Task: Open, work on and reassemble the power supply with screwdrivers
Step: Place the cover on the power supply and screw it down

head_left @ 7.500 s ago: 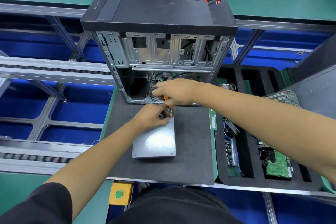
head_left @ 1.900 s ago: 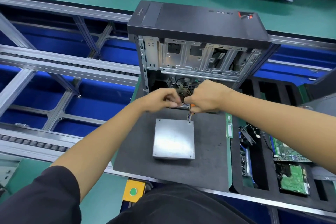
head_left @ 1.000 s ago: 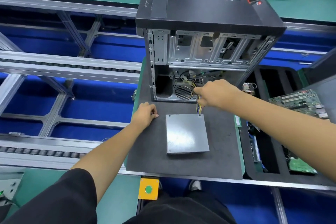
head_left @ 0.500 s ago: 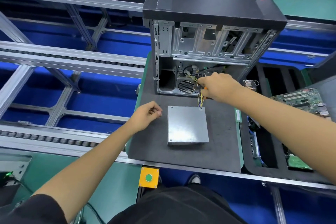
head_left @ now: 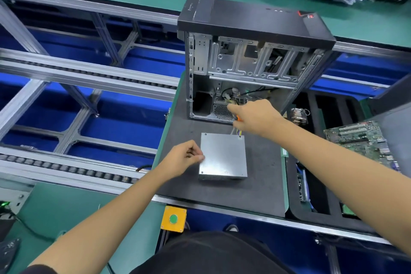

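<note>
Your left hand (head_left: 182, 158) sits at the left edge of the power supply (head_left: 223, 156), fingertips pinched together and touching that edge; whether they hold a screw, you cannot tell. It is the nearer hand. Your right hand (head_left: 255, 115) lies beyond the power supply's far right corner, curled round an orange-handled screwdriver (head_left: 237, 118), near the open computer case (head_left: 251, 62).
</note>
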Available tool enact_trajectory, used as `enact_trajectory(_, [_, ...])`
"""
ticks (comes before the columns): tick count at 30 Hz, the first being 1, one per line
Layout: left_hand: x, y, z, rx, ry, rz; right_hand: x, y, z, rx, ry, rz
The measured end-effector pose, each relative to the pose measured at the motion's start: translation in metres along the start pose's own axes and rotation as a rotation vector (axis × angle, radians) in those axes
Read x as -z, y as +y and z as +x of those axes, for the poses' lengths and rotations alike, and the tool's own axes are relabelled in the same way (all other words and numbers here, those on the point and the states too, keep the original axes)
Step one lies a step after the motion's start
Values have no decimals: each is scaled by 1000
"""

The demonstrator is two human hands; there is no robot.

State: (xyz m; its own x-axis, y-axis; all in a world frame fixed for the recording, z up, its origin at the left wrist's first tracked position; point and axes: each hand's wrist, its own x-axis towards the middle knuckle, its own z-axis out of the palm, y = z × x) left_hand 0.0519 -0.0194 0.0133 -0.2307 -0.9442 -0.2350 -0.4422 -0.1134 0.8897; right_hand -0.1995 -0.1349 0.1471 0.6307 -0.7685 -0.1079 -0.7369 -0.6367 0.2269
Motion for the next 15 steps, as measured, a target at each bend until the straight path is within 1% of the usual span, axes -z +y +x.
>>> enact_trajectory(2, [-3, 2, -4, 4, 39, -2, 6, -8, -5, 3, 73, 90])
enact_trajectory(4, [-5, 4, -7, -1, 84, -25, 14, -19, -8, 29, 103, 220])
enact_trajectory(7, [-8, 11, -11, -40, 146, -76, 19, -36, -12, 55, 68, 400])
enact_trajectory(11, [-12, 16, -17, -80, 139, -87, 16, -42, -17, 83, -5, 494])
enact_trajectory(15, [-16, 14, -22, -76, 142, -93, 18, -41, -20, 74, -21, 575])
